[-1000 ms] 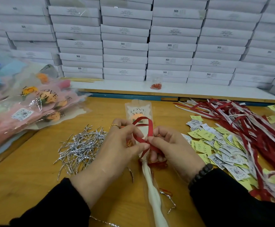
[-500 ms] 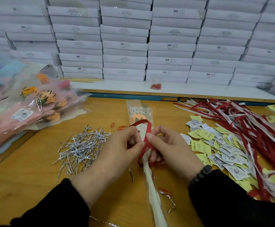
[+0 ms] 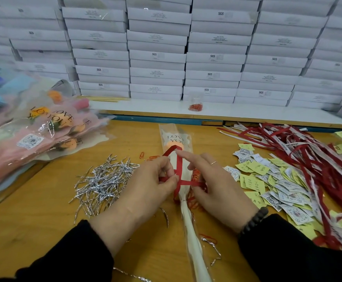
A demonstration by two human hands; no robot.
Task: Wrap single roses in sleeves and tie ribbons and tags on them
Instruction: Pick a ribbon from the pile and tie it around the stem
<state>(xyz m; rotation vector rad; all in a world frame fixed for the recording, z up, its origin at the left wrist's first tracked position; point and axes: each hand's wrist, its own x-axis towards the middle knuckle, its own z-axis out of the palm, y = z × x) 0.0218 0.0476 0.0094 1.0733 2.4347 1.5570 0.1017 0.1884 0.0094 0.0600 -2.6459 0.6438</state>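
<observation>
A single orange rose in a clear "LOVE YOU" sleeve lies on the wooden table, its white-wrapped stem pointing toward me. A red ribbon loops over the sleeve and crosses just above a silver tie. My left hand pinches the ribbon left of the crossing. My right hand holds the ribbon's other end with its lower fingers curled, while its index finger points up to the top of the loop.
A heap of silver twist ties lies to the left. Yellow and white tags and a pile of red ribbons lie to the right. Wrapped roses are stacked at far left. White boxes line the back shelf.
The hands have drawn apart, spreading the ribbon sideways across the sleeve. The right index finger has stretched out to the loop's top. Red paper clips now show beside the sleeve.
</observation>
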